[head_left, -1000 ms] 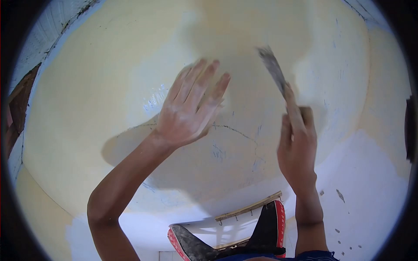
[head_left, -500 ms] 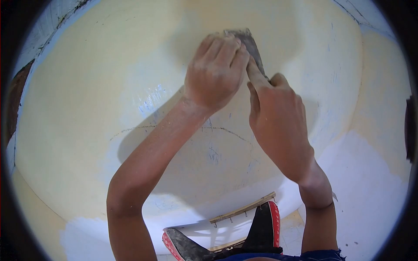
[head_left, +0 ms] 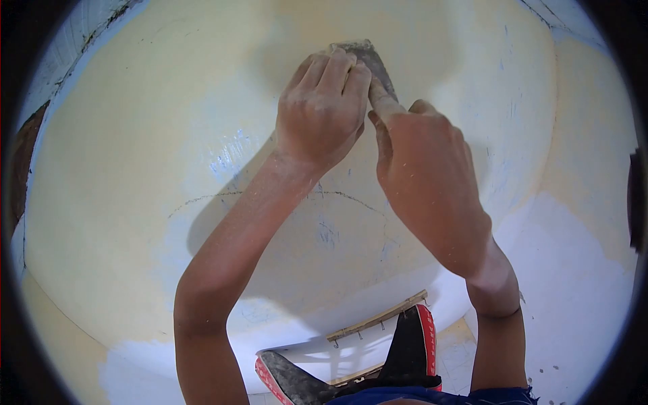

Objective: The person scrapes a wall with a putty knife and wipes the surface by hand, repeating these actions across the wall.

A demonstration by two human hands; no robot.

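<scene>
A grey, dust-smeared scraper lies against a large yellowish, patchily coated wall. My right hand is closed round its handle, which the hand hides, with the forefinger stretched along the blade. Curled fingers of my left hand press on the blade's left side. Pale dust coats both hands. Below them, a thin dark curved line and bluish scuffs mark the wall.
A wooden strip with several hooks is at the bottom, near two black shoes with red edges. White patches cover the lower right. A dark brown object shows at the right edge, another brown piece at the left.
Both hands and the scraper have shifted slightly left and up. The grip of each hand stays the same, and the view has moved a little.
</scene>
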